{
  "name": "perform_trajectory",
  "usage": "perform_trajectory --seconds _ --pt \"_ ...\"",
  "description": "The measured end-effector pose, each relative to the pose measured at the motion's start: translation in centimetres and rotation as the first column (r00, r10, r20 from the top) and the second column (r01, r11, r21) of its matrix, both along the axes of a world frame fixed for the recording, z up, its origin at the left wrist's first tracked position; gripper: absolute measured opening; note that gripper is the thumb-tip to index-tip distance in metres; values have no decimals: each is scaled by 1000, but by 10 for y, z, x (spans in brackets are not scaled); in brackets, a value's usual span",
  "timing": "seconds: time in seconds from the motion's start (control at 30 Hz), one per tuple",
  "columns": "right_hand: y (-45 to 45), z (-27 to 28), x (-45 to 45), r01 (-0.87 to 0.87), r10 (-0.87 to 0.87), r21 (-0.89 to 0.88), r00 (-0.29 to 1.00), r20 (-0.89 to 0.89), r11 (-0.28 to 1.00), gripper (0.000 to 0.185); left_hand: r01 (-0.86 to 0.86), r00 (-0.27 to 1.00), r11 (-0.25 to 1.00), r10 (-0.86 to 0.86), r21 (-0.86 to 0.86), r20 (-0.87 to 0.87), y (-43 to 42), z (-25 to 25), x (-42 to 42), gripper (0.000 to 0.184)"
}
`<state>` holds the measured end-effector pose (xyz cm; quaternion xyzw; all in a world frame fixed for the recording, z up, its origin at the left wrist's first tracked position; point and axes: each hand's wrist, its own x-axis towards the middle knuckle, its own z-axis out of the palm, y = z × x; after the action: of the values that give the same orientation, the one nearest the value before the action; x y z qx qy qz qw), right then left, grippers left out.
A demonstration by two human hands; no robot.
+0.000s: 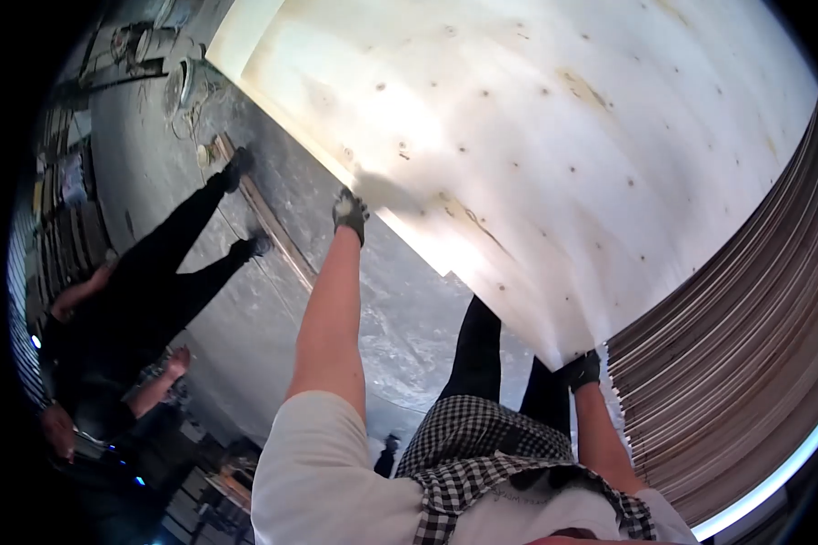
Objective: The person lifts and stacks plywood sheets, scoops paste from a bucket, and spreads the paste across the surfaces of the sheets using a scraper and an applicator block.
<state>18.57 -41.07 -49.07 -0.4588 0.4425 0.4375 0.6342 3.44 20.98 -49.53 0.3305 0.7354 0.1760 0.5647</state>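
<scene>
A large pale wood veneer sheet [518, 173] with dark knots and a few brownish streaks fills the upper middle and right. My left hand [350, 216], in a dark glove, is closed on its left edge with the arm stretched out. At the near corner, my right hand [583, 371], also gloved, grips the sheet close to the stack; its fingers are partly hidden. To the right, beneath the sheet, stands a tall stack of thin brown wood sheets [736, 363].
Another person in dark clothes [145, 272] is on the left, hands apart from mine. A long wooden strip [268, 218] lies on the grey concrete floor [391, 336]. Near the top left is a round bucket-like container [184, 86]. More stacked material [68, 218] lines the far left.
</scene>
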Motion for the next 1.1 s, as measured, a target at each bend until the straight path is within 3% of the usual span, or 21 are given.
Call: perform_trajectory --seconds 0.07,0.13,0.17,0.2,0.23,0.27,0.3,0.33,0.37,0.4,0.47,0.53,0.57,0.6,0.63,0.67,0.7,0.8,0.83,1.07,1.1 --pt "-5 23 2 -87 87 -38 996 11 995 45 -86 994 996 84 30 70 20 0 22 43" --pt "-11 55 4 -162 167 -120 985 38 980 46 -102 956 985 58 141 288 38 -12 36 53" --pt "-16 74 4 -201 212 -169 976 55 965 46 132 977 985 -148 111 153 49 -6 31 65" --pt "-23 93 3 -242 265 -229 961 75 943 46 97 892 985 -149 142 426 62 -52 16 66" --pt "-32 115 3 -277 318 -291 943 100 916 47 217 778 975 -138 -56 613 74 -50 1 73" --pt "-39 136 1 -307 370 -357 920 125 882 47 317 727 948 -247 7 641 69 -33 3 74" --pt "-43 157 2 -317 414 -429 898 153 846 47 237 669 971 -177 18 722 56 -17 11 74" --pt "-51 183 4 -331 470 -508 866 172 795 48 245 802 968 -170 -55 572 45 -7 5 77" --pt "-56 207 2 -329 514 -593 840 172 735 48 213 801 977 -172 -5 573 22 3 10 78" --pt "-63 235 4 -322 566 -688 809 156 650 48 169 709 972 -5 -163 705 -3 14 11 76" --pt "-76 297 -2 -257 589 -842 804 87 474 49 187 707 970 -21 -158 707 -69 74 23 75" --pt "-92 363 -15 -165 506 -927 862 30 336 50 312 466 932 17 -182 885 -116 84 20 77" --pt "-109 391 -20 -102 452 -951 891 44 293 50 337 444 920 34 -202 895 -132 60 17 77" --pt "-126 417 -25 -37 408 -965 910 75 260 50 368 379 891 118 -266 918 -156 88 18 72" --pt "-170 407 -33 72 406 -976 901 152 204 44 494 365 840 32 -223 931 -176 96 17 77" --pt "-214 397 -42 177 415 -973 882 223 146 38 499 545 785 43 -366 837 -194 107 13 77" --pt "-235 402 -44 217 732 -966 679 46 -141 34 533 505 779 18 -329 863 -214 112 18 78" --pt "-260 419 -57 183 578 -979 810 98 -90 42 607 607 697 -98 -381 788 -254 120 14 77" --pt "-235 457 -49 192 431 -981 885 176 6 50 626 634 676 -151 -389 758 -256 130 16 76" --pt "-256 453 -41 469 284 -842 796 534 268 43 614 742 702 -358 -360 567 -219 228 16 73" --pt "-265 439 -41 389 321 -884 828 459 261 44 593 758 724 -356 -351 547 -221 246 14 73"
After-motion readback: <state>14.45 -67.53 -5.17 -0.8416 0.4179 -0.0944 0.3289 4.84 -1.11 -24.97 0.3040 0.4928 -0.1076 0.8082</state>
